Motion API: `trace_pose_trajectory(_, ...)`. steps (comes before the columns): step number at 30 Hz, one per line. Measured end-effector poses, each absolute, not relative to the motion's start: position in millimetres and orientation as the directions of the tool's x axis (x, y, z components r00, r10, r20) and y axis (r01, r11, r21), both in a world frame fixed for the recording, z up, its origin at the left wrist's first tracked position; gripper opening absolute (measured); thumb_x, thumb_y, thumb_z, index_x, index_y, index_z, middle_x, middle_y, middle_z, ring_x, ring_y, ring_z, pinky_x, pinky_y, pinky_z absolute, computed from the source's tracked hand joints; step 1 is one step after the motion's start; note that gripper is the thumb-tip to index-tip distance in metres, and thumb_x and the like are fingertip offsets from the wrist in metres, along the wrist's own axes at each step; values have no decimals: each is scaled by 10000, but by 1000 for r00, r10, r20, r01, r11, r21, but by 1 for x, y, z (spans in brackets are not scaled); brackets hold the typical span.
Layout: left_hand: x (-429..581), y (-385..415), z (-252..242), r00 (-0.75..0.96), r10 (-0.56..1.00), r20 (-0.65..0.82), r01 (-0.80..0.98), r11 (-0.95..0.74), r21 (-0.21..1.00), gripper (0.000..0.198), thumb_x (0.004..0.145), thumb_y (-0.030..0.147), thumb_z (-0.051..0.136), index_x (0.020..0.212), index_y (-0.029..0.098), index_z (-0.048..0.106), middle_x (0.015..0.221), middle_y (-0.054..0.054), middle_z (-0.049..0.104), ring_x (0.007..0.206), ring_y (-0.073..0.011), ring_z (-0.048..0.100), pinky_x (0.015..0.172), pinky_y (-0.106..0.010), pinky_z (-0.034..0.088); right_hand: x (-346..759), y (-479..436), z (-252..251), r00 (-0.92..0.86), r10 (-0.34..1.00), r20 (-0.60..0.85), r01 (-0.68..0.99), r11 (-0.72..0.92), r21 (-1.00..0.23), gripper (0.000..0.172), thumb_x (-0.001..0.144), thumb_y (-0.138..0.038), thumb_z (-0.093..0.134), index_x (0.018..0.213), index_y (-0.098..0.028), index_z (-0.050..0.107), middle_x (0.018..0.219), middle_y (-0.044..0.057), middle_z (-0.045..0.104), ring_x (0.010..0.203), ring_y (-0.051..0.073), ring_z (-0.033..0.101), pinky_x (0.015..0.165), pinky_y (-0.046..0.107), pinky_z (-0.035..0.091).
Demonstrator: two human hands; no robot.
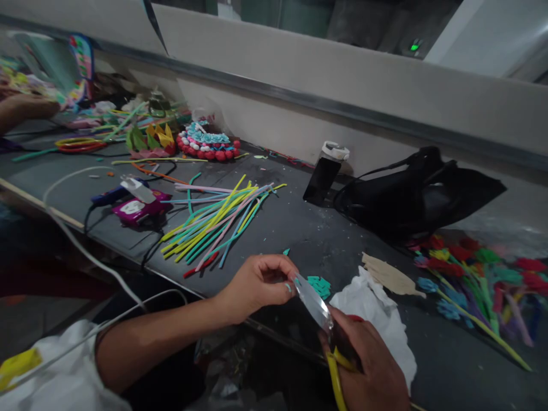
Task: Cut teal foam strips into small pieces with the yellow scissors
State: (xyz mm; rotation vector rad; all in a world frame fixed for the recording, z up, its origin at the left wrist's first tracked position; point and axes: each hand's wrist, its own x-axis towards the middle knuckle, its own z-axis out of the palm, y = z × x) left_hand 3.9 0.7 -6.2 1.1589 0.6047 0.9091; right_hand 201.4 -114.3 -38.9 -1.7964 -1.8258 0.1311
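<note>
My right hand (363, 359) is closed round a pair of scissors (314, 299) with yellow handles, their blades pointing up and left. The blade tips touch or nearly touch the fingers of my left hand (261, 282). That hand is pinched on a small teal strip (288, 287), of which only a little shows between the fingers. Just beyond the blades, short teal pieces (319, 286) lie in a small heap on the dark table (274, 228). Another teal scrap (286, 252) lies behind my left fingertips.
Coloured stems (222, 220) lie in a loose pile near a purple glue gun stand (139, 208). Crumpled white plastic (377, 308), a black bag (411, 194), a bottle (325, 171) and fabric flowers (479, 268) are on the right. Another person's hand (32, 107) is far left.
</note>
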Motion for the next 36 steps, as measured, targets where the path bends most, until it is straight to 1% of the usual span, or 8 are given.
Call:
trace_pose_trajectory(6,4,1,-7,526,850,30,-264,130,956,75,679,149,699,704,123,633,747,4,591,690,-86,521,671,-210,409,204,-115,-40,46,946,320,910,93,-404,339,854,-300,509,1180,-307,605,880,6,685,881,216,661,693,304,544)
trace_pose_trajectory(9,4,1,-8,530,848,7,-258,153,954,75,671,148,699,705,126,636,736,8,589,676,-84,510,658,-208,405,207,-117,-43,6,937,348,916,134,-378,369,842,-270,503,1202,-285,586,895,21,688,887,230,662,701,321,542)
trace_pose_trajectory(16,4,1,-6,527,849,-40,-229,187,955,127,656,189,720,685,129,612,710,9,563,659,-89,478,637,-212,386,212,-117,-48,-78,886,458,913,248,-323,483,795,-124,464,1250,-260,551,936,28,695,894,218,654,753,322,525)
trace_pose_trajectory(20,4,1,-5,534,844,-58,-216,202,955,144,643,199,728,677,126,608,719,3,574,670,-96,486,654,-223,388,212,-118,-48,-78,884,460,919,243,-312,481,786,-121,456,1235,-256,562,925,20,702,877,208,656,705,291,529)
trace_pose_trajectory(23,4,1,-6,544,837,-62,-228,219,949,150,655,216,728,689,128,612,715,5,572,666,-97,482,646,-224,384,211,-119,-47,-89,882,462,924,247,-292,442,818,-138,455,1230,-246,577,932,24,712,888,205,663,656,268,536)
trace_pose_trajectory(27,4,0,-6,539,839,-76,-234,236,943,158,657,222,733,694,125,614,714,6,568,660,-94,482,644,-223,385,210,-120,-48,-102,867,487,920,269,-286,401,866,-187,475,1250,-238,579,933,32,723,878,214,681,690,296,549)
trace_pose_trajectory(32,4,0,-5,539,838,-85,-232,245,941,186,647,240,754,683,124,612,721,3,568,666,-96,489,651,-225,390,212,-122,-52,-69,890,451,922,230,-311,389,880,-226,486,1254,-253,591,873,29,727,814,210,691,603,276,544)
trace_pose_trajectory(36,3,0,-7,545,836,-67,-232,228,946,192,659,259,755,685,129,615,717,-1,570,676,-104,492,657,-231,396,213,-121,-53,-81,892,445,904,254,-344,376,887,-254,493,1252,-252,582,945,37,722,812,199,691,615,262,549)
